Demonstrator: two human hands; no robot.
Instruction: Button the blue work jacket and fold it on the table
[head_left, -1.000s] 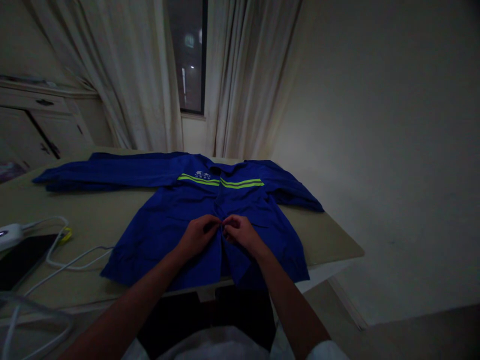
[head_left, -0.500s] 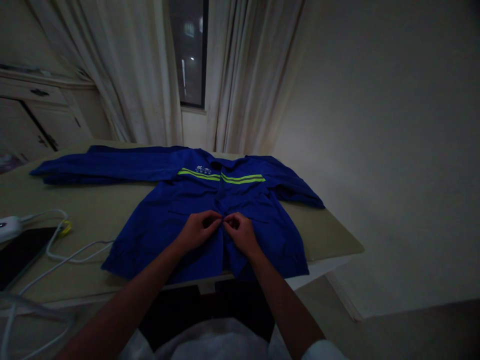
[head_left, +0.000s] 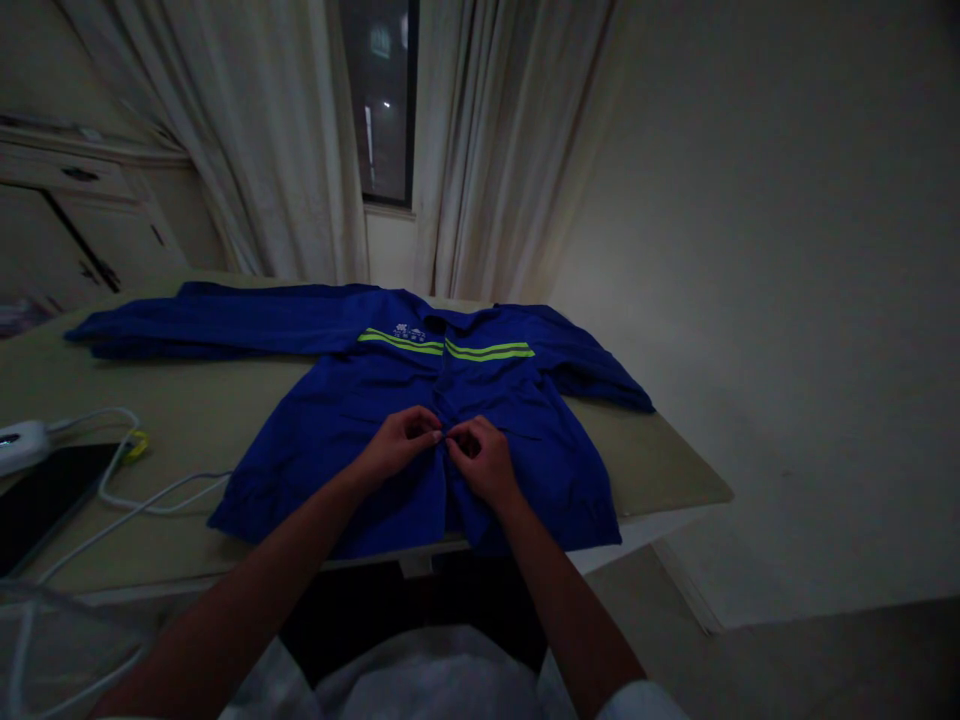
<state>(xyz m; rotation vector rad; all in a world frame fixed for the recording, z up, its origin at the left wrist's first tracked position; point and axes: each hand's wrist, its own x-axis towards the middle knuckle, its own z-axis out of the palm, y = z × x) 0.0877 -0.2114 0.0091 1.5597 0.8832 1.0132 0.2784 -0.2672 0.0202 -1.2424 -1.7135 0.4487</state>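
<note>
A blue work jacket (head_left: 300,430) with yellow-green chest stripes and a small white print lies spread on the table, its collar at the far side and its hem at the near edge. At the front opening, on the lower half, my left hand (head_left: 401,440) pinches the jacket's front edge between thumb and fingers. My right hand (head_left: 484,455) grips the other front edge right beside it, and the fingertips of both hands nearly meet. Whatever small fastening may be between the fingertips is hidden.
The table (head_left: 660,460) has a light greenish top. To the left lie a dark phone (head_left: 52,500), a white charger (head_left: 22,447) and white cables (head_left: 165,505). Curtains (head_left: 285,150) and a window stand behind, a cabinet (head_left: 97,210) at the far left, a wall (head_left: 765,300) on the right.
The left fingers have parted slightly and shifted at the front opening. The right hand stays pinched in nearly the same place. The whole view has tilted a little.
</note>
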